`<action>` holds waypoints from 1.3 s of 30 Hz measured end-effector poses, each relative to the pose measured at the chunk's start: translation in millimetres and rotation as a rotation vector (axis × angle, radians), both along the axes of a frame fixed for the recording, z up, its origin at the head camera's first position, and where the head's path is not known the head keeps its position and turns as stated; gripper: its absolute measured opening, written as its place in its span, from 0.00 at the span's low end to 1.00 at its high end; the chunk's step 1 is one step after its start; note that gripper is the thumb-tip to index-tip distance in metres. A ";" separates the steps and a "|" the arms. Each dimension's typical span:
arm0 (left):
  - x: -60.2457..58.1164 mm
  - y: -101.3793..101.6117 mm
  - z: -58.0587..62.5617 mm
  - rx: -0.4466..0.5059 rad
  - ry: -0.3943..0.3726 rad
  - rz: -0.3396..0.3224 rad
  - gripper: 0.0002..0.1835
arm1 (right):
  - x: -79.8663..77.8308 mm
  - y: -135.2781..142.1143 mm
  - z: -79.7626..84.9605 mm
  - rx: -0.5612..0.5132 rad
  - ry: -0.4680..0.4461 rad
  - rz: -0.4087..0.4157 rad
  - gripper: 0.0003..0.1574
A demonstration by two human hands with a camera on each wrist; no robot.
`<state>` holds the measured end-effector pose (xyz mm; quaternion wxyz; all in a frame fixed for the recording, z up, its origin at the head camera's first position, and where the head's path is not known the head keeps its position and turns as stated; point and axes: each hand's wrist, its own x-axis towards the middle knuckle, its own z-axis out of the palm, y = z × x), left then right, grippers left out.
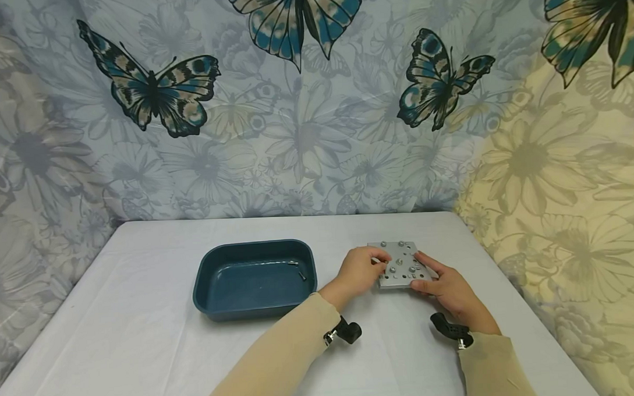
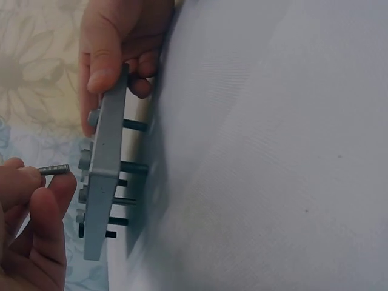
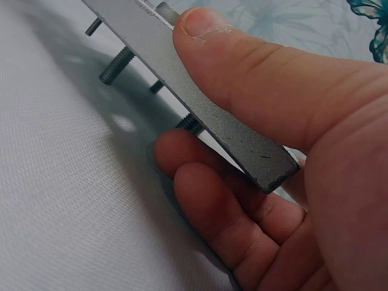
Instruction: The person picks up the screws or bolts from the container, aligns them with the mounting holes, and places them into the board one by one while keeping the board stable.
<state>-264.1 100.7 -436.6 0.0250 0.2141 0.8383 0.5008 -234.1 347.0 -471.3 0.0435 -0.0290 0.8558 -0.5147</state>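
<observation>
Metal plate [image 1: 403, 270] was on the right of the table [image 1: 144, 355], to the right of the blue tray [image 1: 247, 288], its right edge held in the right hand [image 1: 451, 289]. That hand's thumb lay on the plate and its other fingers curled beneath, gripping it. Left of the plate, the left hand [image 1: 357, 273] pinched a loose bolt [image 2: 54, 170] between thumb and finger, the threaded end pointing at the plate's upper face but apart from it.

The fitting looked well along: at least five bolt heads [image 1: 412, 269] stood on the upper face, and shanks [image 2: 134, 167] poked out below. Several holes [image 1: 404, 276] along the near edge seemed bare. Besides the bolt in hand, two small metal pieces [image 1: 302, 275], probably bolts too, lay at the tray's right end, so a few insertions were likely left.

The left hand covered part of the plate's left side, and the right fingers hid some of its right edge, so no full count was possible. Whether the shanks touched the cloth could not be told. In the right wrist view, the plate's far end was cut off.
</observation>
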 end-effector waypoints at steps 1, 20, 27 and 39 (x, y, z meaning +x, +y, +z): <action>0.0 0.8 -1.0 -0.012 0.010 0.001 0.09 | -0.1 -0.2 -0.2 -0.001 0.001 -0.001 0.60; 0.0 -0.3 -14.0 -0.056 0.027 -0.002 0.09 | -1.8 -1.7 -2.7 0.055 0.015 -0.002 0.59; 1.8 -4.4 -12.3 0.018 -0.049 0.013 0.09 | -1.9 -2.7 -2.5 0.052 0.014 0.000 0.59; 12.4 -52.3 7.2 0.675 -0.402 0.107 0.12 | -0.2 0.6 -1.3 0.045 0.004 0.003 0.61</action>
